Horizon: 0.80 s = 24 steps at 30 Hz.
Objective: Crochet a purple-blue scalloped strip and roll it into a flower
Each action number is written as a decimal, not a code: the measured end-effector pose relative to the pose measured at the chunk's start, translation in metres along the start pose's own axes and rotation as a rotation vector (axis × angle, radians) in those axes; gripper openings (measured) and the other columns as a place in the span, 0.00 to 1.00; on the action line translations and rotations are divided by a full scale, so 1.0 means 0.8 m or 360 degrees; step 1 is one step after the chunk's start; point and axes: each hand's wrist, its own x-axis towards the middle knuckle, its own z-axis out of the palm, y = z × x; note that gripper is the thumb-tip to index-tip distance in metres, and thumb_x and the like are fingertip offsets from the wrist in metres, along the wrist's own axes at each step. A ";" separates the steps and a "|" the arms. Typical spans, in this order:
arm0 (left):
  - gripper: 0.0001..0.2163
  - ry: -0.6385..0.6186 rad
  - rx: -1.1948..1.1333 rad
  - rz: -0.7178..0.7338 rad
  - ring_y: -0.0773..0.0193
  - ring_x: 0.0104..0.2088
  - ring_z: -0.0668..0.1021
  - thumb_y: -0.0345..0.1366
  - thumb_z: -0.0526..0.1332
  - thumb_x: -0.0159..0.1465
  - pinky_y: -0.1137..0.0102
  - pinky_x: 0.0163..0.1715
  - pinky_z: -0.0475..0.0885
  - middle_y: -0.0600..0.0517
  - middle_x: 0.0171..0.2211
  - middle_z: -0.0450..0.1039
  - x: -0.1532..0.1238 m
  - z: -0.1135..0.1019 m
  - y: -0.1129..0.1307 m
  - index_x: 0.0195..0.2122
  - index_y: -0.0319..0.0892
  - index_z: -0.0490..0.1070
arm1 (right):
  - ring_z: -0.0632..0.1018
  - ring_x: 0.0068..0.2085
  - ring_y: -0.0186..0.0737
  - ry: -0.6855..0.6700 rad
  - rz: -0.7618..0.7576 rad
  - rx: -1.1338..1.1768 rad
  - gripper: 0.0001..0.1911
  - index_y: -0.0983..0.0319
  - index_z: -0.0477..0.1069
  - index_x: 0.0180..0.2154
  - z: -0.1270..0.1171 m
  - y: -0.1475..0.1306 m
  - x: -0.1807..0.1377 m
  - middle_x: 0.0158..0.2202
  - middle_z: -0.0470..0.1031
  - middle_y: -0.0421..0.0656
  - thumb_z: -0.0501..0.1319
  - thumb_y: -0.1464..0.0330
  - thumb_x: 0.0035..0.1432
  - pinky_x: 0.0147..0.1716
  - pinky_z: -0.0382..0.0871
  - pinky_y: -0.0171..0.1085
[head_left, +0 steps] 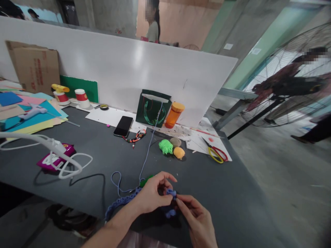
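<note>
Near the table's front edge, my left hand [153, 195] pinches one end of a blue crocheted strip [121, 200] between thumb and fingers. My right hand [198, 215] closes its thumb and forefinger on the same end from the right. The strip runs back under my left forearm, and part of it is hidden there. A small blue crocheted bit hangs below my fingers. Just behind my left hand lies a green handle [146, 181], perhaps of a crochet hook, partly covered. Blue yarn [148, 150] stretches from a dark green paper bag [153, 109] down to the work.
Green, yellow and grey-brown yarn balls [166, 147] sit mid-table. Scissors [216, 153] lie to the right, an orange jar [174, 115] by the bag. A phone [123, 126], a beaded cord [136, 137], a purple box [55, 158] with white cable and a glue gun [33, 111] are leftward.
</note>
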 end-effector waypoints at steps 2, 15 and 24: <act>0.21 -0.0024 0.0033 0.0044 0.71 0.27 0.67 0.20 0.61 0.47 0.73 0.30 0.63 0.58 0.29 0.67 -0.001 0.001 0.002 0.42 0.40 0.68 | 0.81 0.24 0.40 -0.0035 0.0126 0.0101 0.18 0.61 0.82 0.27 -0.002 -0.001 0.002 0.23 0.83 0.47 0.73 0.53 0.41 0.24 0.76 0.32; 0.23 -0.0043 0.0259 0.0181 0.67 0.32 0.72 0.20 0.60 0.48 0.70 0.36 0.67 0.56 0.31 0.69 -0.003 0.002 0.002 0.47 0.39 0.68 | 0.79 0.25 0.38 0.0054 0.0097 0.0102 0.15 0.61 0.80 0.25 0.003 0.007 0.000 0.23 0.81 0.45 0.74 0.57 0.39 0.25 0.74 0.30; 0.29 -0.0010 0.0105 0.0070 0.69 0.29 0.69 0.18 0.61 0.45 0.72 0.32 0.65 0.57 0.30 0.67 -0.001 0.000 -0.003 0.50 0.41 0.67 | 0.81 0.28 0.40 0.0238 -0.0319 -0.0360 0.04 0.58 0.79 0.29 0.002 0.018 -0.006 0.26 0.81 0.42 0.67 0.66 0.48 0.30 0.75 0.31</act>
